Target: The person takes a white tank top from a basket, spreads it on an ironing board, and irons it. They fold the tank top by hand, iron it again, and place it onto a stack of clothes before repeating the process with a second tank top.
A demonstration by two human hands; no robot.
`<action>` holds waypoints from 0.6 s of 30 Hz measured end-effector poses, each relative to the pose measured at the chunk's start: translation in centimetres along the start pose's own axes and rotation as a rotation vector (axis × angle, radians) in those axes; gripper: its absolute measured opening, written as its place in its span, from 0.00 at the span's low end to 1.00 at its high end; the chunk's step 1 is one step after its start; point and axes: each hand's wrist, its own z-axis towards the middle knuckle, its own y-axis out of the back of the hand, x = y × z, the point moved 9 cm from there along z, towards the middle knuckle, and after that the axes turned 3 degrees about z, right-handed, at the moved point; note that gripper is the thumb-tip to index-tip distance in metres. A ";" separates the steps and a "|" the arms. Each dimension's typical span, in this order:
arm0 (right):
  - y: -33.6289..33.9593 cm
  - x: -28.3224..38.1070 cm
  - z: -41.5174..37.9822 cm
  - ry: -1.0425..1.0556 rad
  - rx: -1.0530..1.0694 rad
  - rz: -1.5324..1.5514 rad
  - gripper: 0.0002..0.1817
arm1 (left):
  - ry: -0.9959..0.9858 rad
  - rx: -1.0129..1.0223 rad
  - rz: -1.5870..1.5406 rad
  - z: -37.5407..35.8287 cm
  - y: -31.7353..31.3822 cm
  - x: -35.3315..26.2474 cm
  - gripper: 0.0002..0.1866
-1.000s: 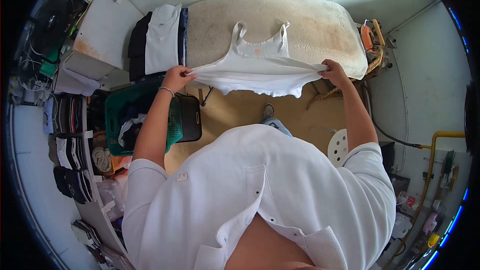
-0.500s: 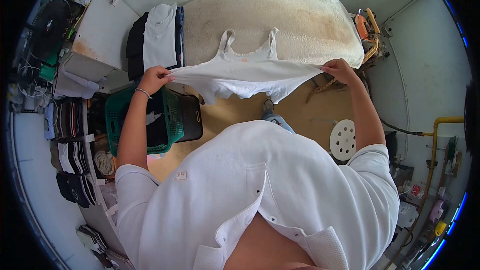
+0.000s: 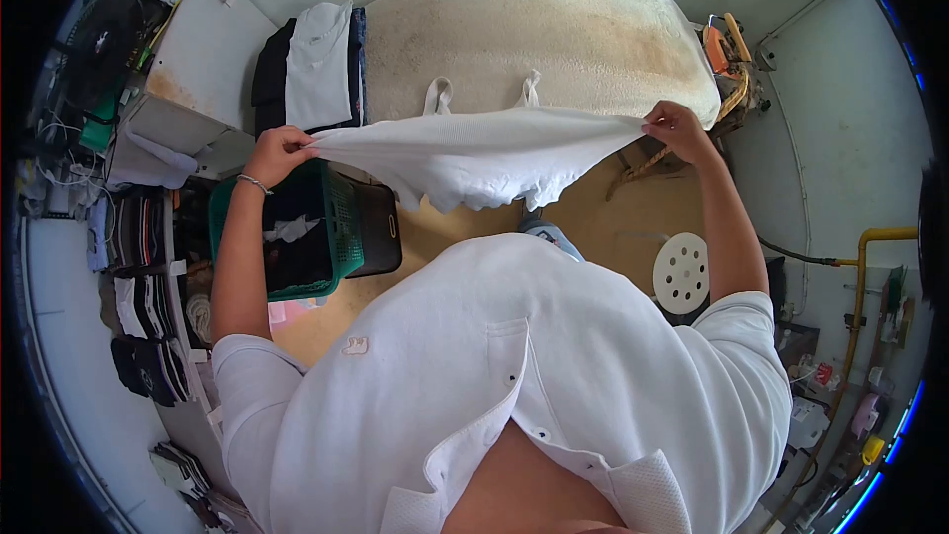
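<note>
- Holding the white tank top (image 3: 474,158) taut, my left grip (image 3: 280,153) and right grip (image 3: 682,132) pinch opposite sides.
- It hangs along the near edge of the padded desk (image 3: 534,30).
- Folded clothes (image 3: 318,69) sit at the desk's left edge.

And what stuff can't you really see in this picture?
In the head view:
White top: neckline hidden behind its cloth, stretched between the left hand and right hand.
Green basket: bottom covered by dark cloth.
Jeans leg: foot mostly hidden by the white top.
Yellow thing, lower right: too small to identify.
</note>
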 end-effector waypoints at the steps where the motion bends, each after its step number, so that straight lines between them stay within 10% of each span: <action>1: 0.6 0.0 0.0 0.029 -0.016 0.037 0.07 | -0.013 -0.009 -0.058 -0.1 0.5 0.3 0.10; 8: 7.8 4.9 -1.3 0.136 -0.142 0.455 0.13 | -0.126 -0.059 -0.342 0.8 5.4 -2.6 0.08; 10: 9.2 5.1 -1.3 0.170 -0.060 0.769 0.14 | -0.028 -0.234 -0.890 1.2 6.7 -6.0 0.09; 16: 16.0 8.6 -3.2 0.488 -0.025 0.902 0.16 | -0.019 0.161 -0.246 9.5 7.8 -5.2 0.17; 18: 18.2 9.0 -4.1 0.464 -0.087 0.820 0.19 | -0.174 0.049 -0.871 11.3 9.7 -8.0 0.12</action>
